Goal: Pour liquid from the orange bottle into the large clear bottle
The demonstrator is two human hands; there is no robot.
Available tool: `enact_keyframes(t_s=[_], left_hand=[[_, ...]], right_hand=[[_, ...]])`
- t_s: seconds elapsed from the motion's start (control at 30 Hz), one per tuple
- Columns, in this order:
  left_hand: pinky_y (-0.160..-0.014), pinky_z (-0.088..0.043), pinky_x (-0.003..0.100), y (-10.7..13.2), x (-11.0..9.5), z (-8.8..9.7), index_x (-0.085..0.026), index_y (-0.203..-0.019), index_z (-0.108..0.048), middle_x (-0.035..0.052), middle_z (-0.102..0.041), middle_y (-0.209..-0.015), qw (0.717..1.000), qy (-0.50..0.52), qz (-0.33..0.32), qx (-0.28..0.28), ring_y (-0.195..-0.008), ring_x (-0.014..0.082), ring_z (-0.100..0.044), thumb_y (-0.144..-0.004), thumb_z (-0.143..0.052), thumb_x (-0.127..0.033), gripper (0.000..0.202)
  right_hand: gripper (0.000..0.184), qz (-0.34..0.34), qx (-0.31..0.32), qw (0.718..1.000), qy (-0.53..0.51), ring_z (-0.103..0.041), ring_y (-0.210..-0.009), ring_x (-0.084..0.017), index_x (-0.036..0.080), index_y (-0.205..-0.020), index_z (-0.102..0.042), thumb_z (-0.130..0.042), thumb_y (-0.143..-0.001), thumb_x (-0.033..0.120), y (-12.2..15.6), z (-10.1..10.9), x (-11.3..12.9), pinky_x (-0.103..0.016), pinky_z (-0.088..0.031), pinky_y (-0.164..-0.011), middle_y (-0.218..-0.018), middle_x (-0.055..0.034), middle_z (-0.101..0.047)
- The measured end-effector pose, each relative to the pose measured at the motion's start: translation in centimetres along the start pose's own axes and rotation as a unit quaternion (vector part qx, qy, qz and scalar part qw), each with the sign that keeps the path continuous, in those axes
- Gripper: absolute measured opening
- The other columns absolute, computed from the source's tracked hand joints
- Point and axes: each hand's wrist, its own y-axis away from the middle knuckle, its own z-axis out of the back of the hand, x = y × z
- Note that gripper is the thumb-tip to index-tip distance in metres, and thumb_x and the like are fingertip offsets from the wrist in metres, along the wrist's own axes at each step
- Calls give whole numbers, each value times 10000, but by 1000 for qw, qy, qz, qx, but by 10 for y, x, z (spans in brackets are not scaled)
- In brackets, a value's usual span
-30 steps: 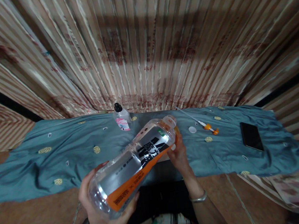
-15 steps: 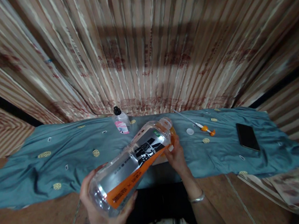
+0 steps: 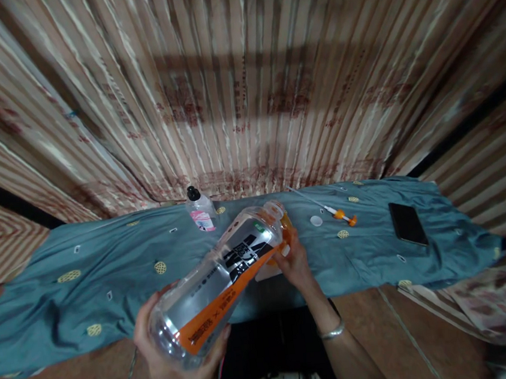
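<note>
A large clear plastic bottle (image 3: 226, 277) with a silver, black and orange label lies tilted across the middle. Its uncapped neck points up and right, away from me. My left hand (image 3: 174, 348) is wrapped round the bottle's base from below. Near the neck, my right hand (image 3: 294, 263) is closed on an orange see-through container (image 3: 286, 225), which is mostly hidden behind the big bottle. I cannot make out where the neck and the container's opening meet. A silver bracelet (image 3: 332, 330) circles my right wrist.
A small clear bottle (image 3: 202, 214) with a black cap and pink label stands at the table's back. To the right lie an orange and white pump (image 3: 339, 213) with a long tube, a round white disc (image 3: 316, 221) and a black phone (image 3: 408, 223) on the teal cloth (image 3: 120, 258).
The view has shifted slightly, so the table things appear a little further left. Both hands keep their holds, and the large bottle's tilt looks nearly the same.
</note>
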Motion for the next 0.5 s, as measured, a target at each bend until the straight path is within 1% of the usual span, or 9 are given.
enact_keyframes(t_s=[0.07,0.13,0.2,0.27,0.33,0.37,0.43,0.5], left_hand=[[-991,-760,475,2,-4,-3,-328,-1636,-626,80,-781,-1448,1000,8,-4,-1,-1219,341,-825,-733,-1091,-636,1062],[-974,-760,479,3,-5,-4,-329,-1655,-613,87,-797,-1445,1000,6,-6,2,-1227,353,-833,-748,-1086,-636,1068],[-969,-767,488,2,-2,-1,-338,-1666,-606,93,-799,-1460,1000,-1,-13,17,-1239,361,-841,-757,-1093,-613,1067],[-956,-777,485,1,2,1,-351,-1662,-607,88,-803,-1457,999,-6,-30,45,-1228,358,-853,-741,-1119,-571,1076],[-960,-786,494,0,5,1,-349,-1654,-613,86,-811,-1445,998,-2,-42,43,-1212,359,-860,-715,-1136,-555,1094],[-978,-787,516,-1,6,1,-339,-1658,-612,93,-812,-1444,999,6,-35,21,-1217,370,-858,-702,-1134,-567,1112],[-1010,-788,559,-1,5,1,-338,-1651,-616,99,-812,-1446,1000,18,-13,11,-1228,385,-855,-681,-1136,-563,1124],[-994,-793,574,-2,3,0,-371,-1612,-638,83,-812,-1432,999,22,4,35,-1215,386,-857,-643,-1152,-529,1108]], right_hand=[[735,4,5,1000,7,-914,-1180,-388,258,-1514,-703,-864,-1006,764,0,1,0,-540,-784,-990,-1303,-158,-914],[736,7,8,1000,11,-913,-1191,-384,260,-1524,-706,-860,-1016,769,0,2,-1,-531,-783,-1002,-1300,-157,-915],[743,7,6,1000,10,-909,-1234,-384,256,-1538,-697,-855,-1024,768,0,3,-1,-530,-780,-1039,-1338,-165,-913],[737,4,6,1000,6,-905,-1266,-386,258,-1546,-683,-847,-1034,764,-1,3,-2,-538,-778,-1062,-1376,-168,-910],[702,5,11,1000,1,-907,-1253,-389,265,-1526,-682,-842,-1045,750,-1,3,-2,-546,-781,-1043,-1370,-166,-910],[681,5,14,1000,-1,-909,-1239,-391,267,-1512,-686,-845,-1048,740,0,3,-3,-546,-782,-1028,-1355,-164,-911],[647,4,12,1000,1,-911,-1213,-395,267,-1484,-698,-853,-1047,720,0,3,-4,-546,-782,-1012,-1319,-158,-911],[633,3,7,1000,5,-910,-1197,-395,268,-1466,-707,-864,-1037,706,1,3,-5,-548,-782,-1010,-1295,-148,-910]])
